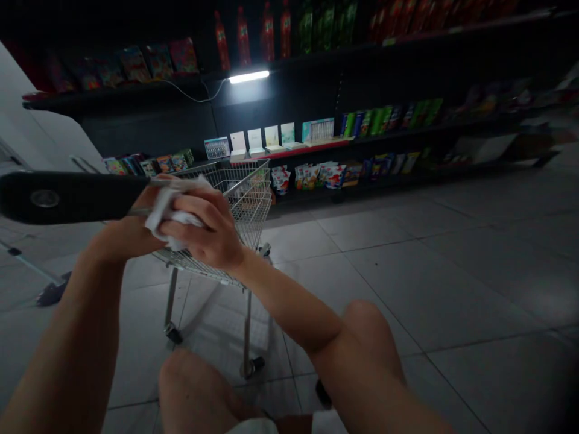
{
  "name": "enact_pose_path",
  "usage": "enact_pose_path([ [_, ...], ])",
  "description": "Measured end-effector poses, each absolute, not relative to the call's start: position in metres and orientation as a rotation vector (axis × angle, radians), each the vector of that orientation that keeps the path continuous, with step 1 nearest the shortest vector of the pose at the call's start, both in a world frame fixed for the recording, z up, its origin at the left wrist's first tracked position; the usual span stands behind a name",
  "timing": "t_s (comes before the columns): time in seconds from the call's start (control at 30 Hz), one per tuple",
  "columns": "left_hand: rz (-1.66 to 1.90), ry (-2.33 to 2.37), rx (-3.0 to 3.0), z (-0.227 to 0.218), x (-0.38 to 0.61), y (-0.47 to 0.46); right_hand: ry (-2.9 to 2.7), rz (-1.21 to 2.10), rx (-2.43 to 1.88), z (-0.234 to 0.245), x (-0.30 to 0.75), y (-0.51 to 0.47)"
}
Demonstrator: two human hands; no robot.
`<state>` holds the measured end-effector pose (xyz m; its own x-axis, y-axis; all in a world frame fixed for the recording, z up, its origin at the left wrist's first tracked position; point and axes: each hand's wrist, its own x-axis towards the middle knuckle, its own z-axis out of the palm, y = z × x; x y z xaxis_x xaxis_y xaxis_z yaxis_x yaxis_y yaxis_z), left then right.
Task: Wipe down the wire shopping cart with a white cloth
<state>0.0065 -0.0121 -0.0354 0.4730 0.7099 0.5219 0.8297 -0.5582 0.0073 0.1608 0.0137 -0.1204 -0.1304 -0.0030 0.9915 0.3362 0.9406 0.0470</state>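
A thick black handle (81,198) with a round metal fitting juts across from the left edge, close to the camera. Thin metal rods come out of its right end; what they lead to is hidden by my hands. My left hand (142,220) is closed around the rod part just past the handle, its fingers mostly covered. Wrapped over the same spot, my right hand (212,226) is closed on a crumpled white cloth (165,208), pressing it against the rods and my left hand. A wire shopping cart (248,202) stands right behind both hands.
Dark shelves (294,66) line the far side, carrying red bottles (243,36), green bottles, boxes, cans and snack bags (312,176). A lit tube (248,77) hangs under one shelf. My knees (194,389) are bent below; a mop-like pole (38,268) stands left on the tiled floor.
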Motion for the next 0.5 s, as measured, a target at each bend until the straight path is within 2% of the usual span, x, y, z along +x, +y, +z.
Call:
enact_pose_path([
  [0.17, -0.866, -0.898, -2.537, -0.029, 0.013, -0.022, -1.532, 0.172, -0.533, -0.271, 0.156, 0.050],
  [0.3, -1.032, -1.031, -2.473, -0.036, 0.033, -0.023, -1.552, 0.565, -0.908, -0.369, 0.166, 0.052],
  [0.4, -1.230, -1.223, -2.296, -0.043, 0.042, -0.017, -1.578, 0.701, -1.058, -0.381, 0.179, 0.052],
  [0.5, -1.398, -1.060, -2.216, -0.048, 0.039, -0.005, -1.551, 0.656, -1.065, -0.340, 0.178, 0.049],
])
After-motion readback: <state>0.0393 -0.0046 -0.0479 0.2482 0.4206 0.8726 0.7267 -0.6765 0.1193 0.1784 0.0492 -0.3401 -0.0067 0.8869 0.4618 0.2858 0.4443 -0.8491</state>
